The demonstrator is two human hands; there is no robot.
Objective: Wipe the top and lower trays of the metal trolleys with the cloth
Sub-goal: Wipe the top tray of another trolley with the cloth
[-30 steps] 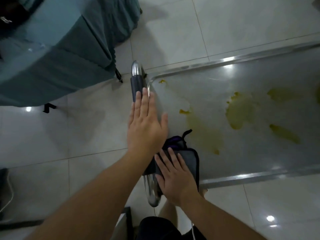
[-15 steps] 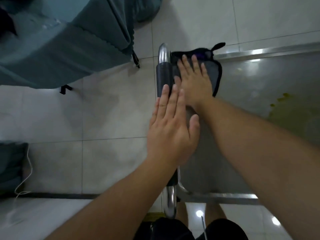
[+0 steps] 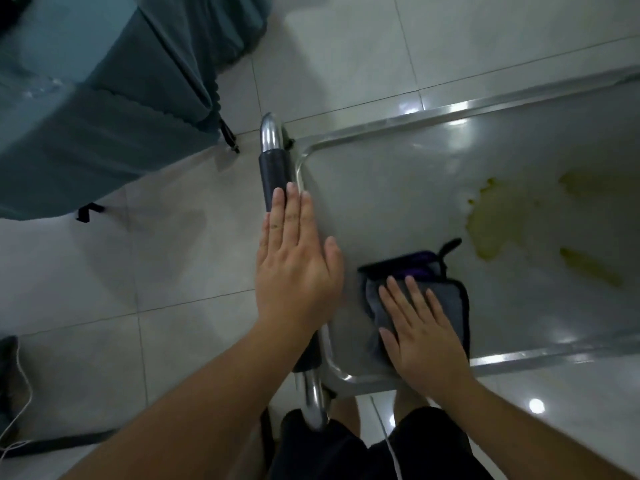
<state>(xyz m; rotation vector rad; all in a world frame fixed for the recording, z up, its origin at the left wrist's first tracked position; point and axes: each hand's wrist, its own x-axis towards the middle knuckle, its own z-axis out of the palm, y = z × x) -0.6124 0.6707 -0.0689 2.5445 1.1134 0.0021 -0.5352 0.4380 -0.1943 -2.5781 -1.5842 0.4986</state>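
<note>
From the head camera I look down on the top tray (image 3: pixel 398 188) of a metal trolley, where my right hand (image 3: pixel 420 336) lies flat on a folded grey cloth (image 3: pixel 450 303) with dark edging, its fingers (image 3: pixel 398 299) straight and slightly spread, pressing the cloth onto the steel near the tray's close corner. The cloth shows past those fingertips, where a purple fold and a small black loop stick out towards the middle of the tray. Farther out beyond the fingertips, and off to their right, yellowish smears (image 3: pixel 498 220) mark the tray, well apart from the cloth. My left hand (image 3: pixel 294 268) rests open on the trolley's handle (image 3: pixel 275 168), fingers straight and held together, the thumb lying out towards the tray; the fingertips sit on the black sleeve of the handle, and bare shiny tube curves away just ahead of them. Whether the palm bears down on the handle or only touches it, I cannot tell. The two hands lie near each other with a strip of bare tray between them. To the left of the left hand's fingers is pale tiled floor (image 3: pixel 156 271), and farther off that way hangs a teal cover (image 3: pixel 104 109) over some furniture. Dark shorts (image 3: pixel 346 448) show at the bottom edge, below both wrists.
</note>
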